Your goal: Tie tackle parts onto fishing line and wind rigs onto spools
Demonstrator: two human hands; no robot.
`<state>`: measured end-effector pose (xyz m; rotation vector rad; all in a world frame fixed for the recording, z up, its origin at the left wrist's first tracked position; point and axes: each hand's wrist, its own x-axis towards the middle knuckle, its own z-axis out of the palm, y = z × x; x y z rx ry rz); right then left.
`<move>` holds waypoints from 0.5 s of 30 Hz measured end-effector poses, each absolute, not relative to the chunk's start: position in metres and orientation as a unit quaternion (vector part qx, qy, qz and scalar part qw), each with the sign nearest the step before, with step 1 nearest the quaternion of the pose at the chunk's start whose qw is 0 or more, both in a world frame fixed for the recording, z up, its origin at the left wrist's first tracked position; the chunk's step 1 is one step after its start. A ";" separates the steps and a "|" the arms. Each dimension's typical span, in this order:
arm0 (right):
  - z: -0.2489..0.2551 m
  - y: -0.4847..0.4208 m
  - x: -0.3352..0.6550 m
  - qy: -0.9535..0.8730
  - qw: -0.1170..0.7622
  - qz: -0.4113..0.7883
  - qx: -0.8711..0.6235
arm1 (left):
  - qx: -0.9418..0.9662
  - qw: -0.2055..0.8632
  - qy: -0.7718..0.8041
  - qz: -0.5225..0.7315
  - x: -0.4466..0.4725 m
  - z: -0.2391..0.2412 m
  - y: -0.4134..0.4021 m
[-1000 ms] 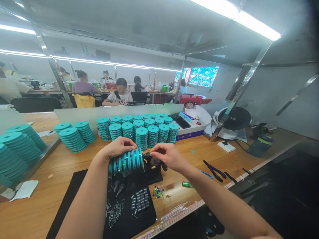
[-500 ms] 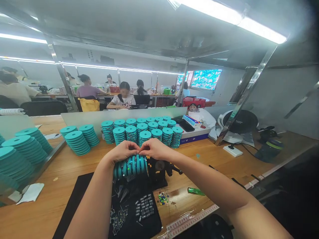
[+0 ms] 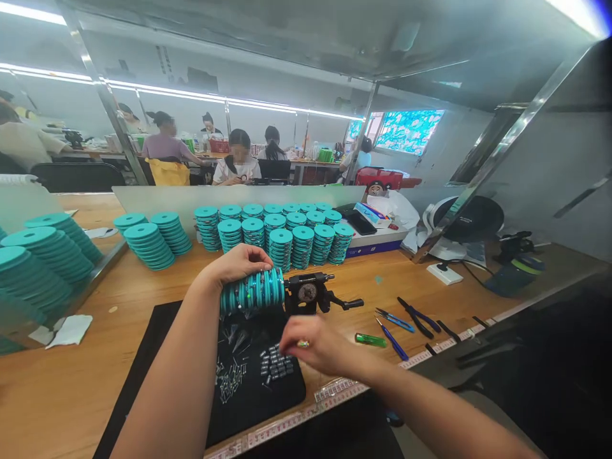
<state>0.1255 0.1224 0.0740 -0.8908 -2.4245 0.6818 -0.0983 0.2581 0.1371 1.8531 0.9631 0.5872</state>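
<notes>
**Left hand grips a teal ring stack at the clamp**

In the head view, the left hand (image 3: 241,266) is closed over a sideways stack of teal rings (image 3: 253,292), which lies just beside a black bench clamp (image 3: 308,294) above a black mat (image 3: 261,408). Tiny specks dot the rings, too small to identify. The right hand (image 3: 315,345), wearing a finger ring, hangs curled over the mat's edge, apart from the stack; its fingers hide whether it holds anything. Rows of small metal pieces (image 3: 276,363) lie on the mat below. Upright teal stacks (image 3: 282,248) stand beyond on the wooden bench (image 3: 95,389), and pliers (image 3: 418,317) lie to the right. Both forearms run out of frame.
</notes>
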 end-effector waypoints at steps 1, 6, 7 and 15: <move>0.055 0.111 0.127 -0.886 0.216 0.253 -0.322 | 0.755 0.467 0.393 0.238 -0.098 0.138 0.258; 0.003 0.088 0.135 -0.900 0.164 0.239 -0.327 | 0.759 0.461 0.392 0.240 -0.099 0.139 0.257; 0.002 0.089 0.137 -0.901 0.160 0.233 -0.330 | 0.761 0.459 0.390 0.241 -0.099 0.139 0.257; 0.077 0.145 0.142 -0.855 0.279 0.202 -0.387 | 0.766 0.449 0.388 0.244 -0.098 0.138 0.258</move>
